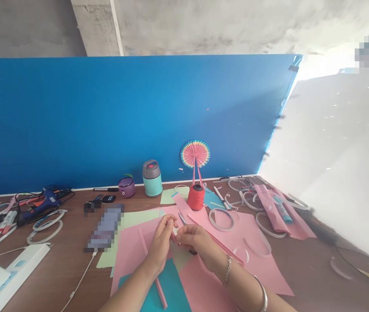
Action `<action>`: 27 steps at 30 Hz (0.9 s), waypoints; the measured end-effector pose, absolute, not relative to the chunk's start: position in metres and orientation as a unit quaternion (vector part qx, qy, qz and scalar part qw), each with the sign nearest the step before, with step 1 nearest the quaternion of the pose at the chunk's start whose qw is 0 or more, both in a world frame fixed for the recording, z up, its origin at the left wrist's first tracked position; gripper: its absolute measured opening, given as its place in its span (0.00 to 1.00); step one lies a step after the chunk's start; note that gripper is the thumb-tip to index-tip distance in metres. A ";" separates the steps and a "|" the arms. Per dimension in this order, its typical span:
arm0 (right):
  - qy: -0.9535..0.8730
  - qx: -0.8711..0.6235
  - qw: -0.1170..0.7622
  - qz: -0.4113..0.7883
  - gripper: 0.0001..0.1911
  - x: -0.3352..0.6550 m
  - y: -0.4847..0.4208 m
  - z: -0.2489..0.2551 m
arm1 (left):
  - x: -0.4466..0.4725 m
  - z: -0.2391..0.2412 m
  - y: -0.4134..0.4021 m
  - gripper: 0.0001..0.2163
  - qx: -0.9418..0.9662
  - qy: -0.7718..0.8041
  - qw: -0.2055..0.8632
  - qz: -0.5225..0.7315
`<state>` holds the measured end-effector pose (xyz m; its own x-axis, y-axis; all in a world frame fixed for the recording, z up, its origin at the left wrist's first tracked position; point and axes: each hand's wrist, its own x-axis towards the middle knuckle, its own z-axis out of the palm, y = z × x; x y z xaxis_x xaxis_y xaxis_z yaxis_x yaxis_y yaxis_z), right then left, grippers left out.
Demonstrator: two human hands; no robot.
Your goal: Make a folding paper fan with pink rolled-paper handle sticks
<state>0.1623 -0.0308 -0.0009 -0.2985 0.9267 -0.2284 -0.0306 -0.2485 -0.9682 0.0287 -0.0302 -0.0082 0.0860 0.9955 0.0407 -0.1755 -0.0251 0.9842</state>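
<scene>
Pink paper [173, 234] above desk [70, 247], blue partition [106, 121] behind

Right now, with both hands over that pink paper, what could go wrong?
The piece between the left hand and right hand is small, so it might slip. A metal tool lies close by; a hand could brush it. The fan rises well above the spool, so a knock there might topple it.
</scene>
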 end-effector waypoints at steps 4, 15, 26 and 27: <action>-0.483 -0.448 0.367 0.657 0.06 0.163 -0.030 0.000 | 0.028 -0.008 -0.031 0.13 0.498 0.414 0.555 0.522; -0.480 -0.427 0.365 0.674 0.08 0.165 -0.028 -0.004 | 0.027 -0.007 -0.030 0.12 0.521 0.432 0.514 0.527; -0.461 -0.439 0.369 0.677 0.13 0.164 -0.029 -0.004 | 0.026 -0.007 -0.028 0.12 0.496 0.420 0.544 0.531; -0.458 -0.442 0.372 0.676 0.14 0.164 -0.029 -0.005 | 0.026 -0.007 -0.028 0.13 0.493 0.416 0.550 0.530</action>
